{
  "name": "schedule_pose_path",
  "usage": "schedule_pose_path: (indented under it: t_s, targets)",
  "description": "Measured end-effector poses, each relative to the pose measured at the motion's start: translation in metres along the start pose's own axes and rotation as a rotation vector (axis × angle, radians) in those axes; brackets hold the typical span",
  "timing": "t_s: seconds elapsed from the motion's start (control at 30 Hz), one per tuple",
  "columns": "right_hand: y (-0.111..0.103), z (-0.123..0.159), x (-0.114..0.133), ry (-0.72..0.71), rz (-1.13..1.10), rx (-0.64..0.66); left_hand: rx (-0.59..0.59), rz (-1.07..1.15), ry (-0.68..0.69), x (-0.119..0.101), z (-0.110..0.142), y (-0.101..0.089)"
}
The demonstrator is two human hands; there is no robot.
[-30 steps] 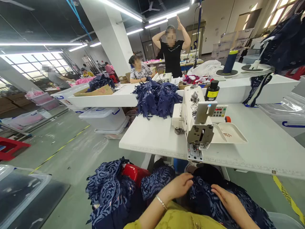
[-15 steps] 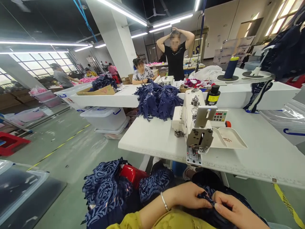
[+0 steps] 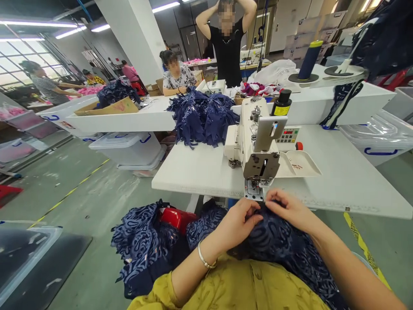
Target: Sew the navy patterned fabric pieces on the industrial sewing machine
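Observation:
Just in front of the sewing machine (image 3: 250, 142), my left hand (image 3: 237, 224) is closed, pinching an edge of navy patterned fabric (image 3: 274, 237). My right hand (image 3: 287, 209) pinches the same fabric from the other side, close to the machine's needle plate (image 3: 254, 193). The exact edge between the fingertips is partly hidden. From there the fabric hangs over my lap and down to the right. More patterned navy fabric (image 3: 145, 237) is heaped to the left over a red stool (image 3: 177, 219).
A pile of navy pieces (image 3: 203, 116) lies on the white sewing table (image 3: 190, 168), left of the machine. On the right are a small tray (image 3: 305, 165) with tiny bits and a navy thread cone (image 3: 309, 62). Co-workers, one a person in black (image 3: 227, 51), are beyond.
Both hands have moved up and forward from my lap to the front of the machine, bringing the fabric with them. My view has tilted downward.

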State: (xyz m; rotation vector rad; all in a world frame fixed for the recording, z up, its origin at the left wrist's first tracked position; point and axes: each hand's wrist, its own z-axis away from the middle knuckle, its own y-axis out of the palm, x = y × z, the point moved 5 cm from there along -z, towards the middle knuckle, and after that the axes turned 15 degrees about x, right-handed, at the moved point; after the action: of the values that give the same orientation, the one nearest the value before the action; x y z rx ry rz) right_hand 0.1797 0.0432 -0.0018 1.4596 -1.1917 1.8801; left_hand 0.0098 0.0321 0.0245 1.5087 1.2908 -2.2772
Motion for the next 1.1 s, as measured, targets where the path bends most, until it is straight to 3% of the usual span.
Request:
schedule_pose_path:
  t_s: [0.07,0.17,0.27,0.33,0.5,0.8,1.1]
  targets:
    - [-0.014,-0.014,-0.012,-0.011,-0.062,-0.164,-0.083,-0.149,0.083,0.001,-0.004,-0.004]
    - [-0.026,-0.033,-0.023,-0.073,-0.051,-0.330,-0.098,-0.477,0.125,0.005,-0.008,-0.006]
    - [-0.030,-0.044,-0.022,-0.063,0.059,-0.384,-0.034,-0.824,0.126,0.007,-0.009,0.000]
    - [-0.030,-0.048,-0.017,-0.023,0.122,-0.396,-0.043,-0.938,0.140,0.006,-0.008,0.005]
    - [-0.029,-0.057,-0.003,-0.094,0.135,-0.385,-0.144,-1.010,0.093,0.006,-0.007,0.013]
    - [-0.027,-0.064,-0.013,-0.106,0.097,-0.506,-0.135,-1.185,0.028,0.009,-0.021,0.031]
    - [-0.028,-0.067,-0.012,-0.166,0.158,-0.536,-0.167,-1.186,0.009,-0.001,-0.020,0.030]
